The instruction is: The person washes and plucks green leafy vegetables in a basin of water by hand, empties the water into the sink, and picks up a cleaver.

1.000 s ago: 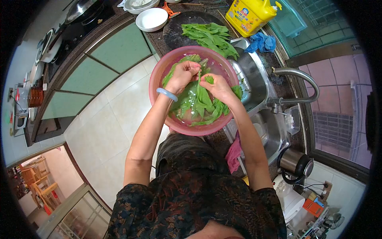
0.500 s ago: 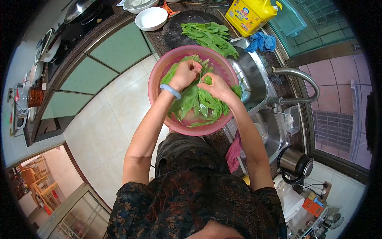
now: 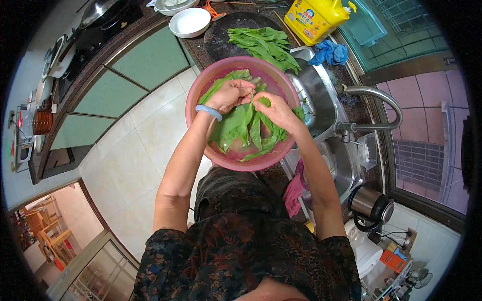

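A pink plastic basin [image 3: 192,108] holds water and loose leafy greens [image 3: 233,128]. Over it, my left hand [image 3: 231,95], with a pale bangle at the wrist, pinches the stem end of a leafy green. My right hand [image 3: 274,109] is closed on the same stem just to the right, thumb and fingers pressed together. Long leaves hang from between the two hands into the basin. Both sets of fingertips nearly meet, and they partly hide the stem.
More leafy greens [image 3: 266,45] lie on a dark round board [image 3: 216,40] beyond the basin. To the right are the steel sink [image 3: 321,95], its curved faucet [image 3: 396,108], a yellow jug [image 3: 314,22] and a blue cloth [image 3: 330,52]. A white bowl [image 3: 190,23] stands at the back.
My left hand has shifted slightly, its fingers less curled now. The leaves between my hands hang more spread out, with separate blades showing.
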`<state>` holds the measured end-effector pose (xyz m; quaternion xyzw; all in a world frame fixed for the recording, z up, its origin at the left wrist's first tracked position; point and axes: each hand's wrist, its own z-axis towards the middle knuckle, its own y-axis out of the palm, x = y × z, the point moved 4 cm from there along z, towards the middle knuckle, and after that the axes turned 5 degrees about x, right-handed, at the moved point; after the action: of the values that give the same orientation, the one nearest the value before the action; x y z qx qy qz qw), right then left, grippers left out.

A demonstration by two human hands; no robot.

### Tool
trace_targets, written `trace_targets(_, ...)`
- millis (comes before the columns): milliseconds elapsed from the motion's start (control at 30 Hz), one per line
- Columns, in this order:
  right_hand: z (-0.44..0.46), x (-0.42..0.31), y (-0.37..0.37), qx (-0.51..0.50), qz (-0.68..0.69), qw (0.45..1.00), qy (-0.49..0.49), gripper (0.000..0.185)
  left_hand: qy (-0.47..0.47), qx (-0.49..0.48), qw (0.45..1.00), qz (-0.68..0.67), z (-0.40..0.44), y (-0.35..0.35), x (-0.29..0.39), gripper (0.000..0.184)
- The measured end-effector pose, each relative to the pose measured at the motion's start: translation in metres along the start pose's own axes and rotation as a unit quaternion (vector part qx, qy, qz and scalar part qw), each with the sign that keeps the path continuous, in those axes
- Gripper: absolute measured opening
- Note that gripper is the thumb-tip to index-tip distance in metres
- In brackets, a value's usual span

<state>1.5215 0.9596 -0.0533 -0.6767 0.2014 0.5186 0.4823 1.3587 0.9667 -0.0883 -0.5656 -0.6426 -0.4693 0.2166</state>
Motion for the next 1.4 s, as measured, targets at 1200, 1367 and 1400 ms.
trace_targets(1200, -0.005, -0.04, -0.01, 0.089, -0.142, 0.985, -0.028, 0.021, 0.074, 0.02, 0.997, 0.03, -0.041, 0.013, 0.015, 0.011)
trace_targets(1367, -0.01, -0.026, -0.004, 0.122, -0.018, 0.992, 0.02, 0.018, -0.045, 0.051, 0.987, -0.145, -0.046, 0.017, 0.005, 0.01)
trace_targets(1400, -0.011, -0.02, -0.003, 0.135, 0.042, 0.988, 0.061, 0.016, -0.061, 0.041, 0.984, -0.162, -0.045, 0.017, 0.001, 0.013)
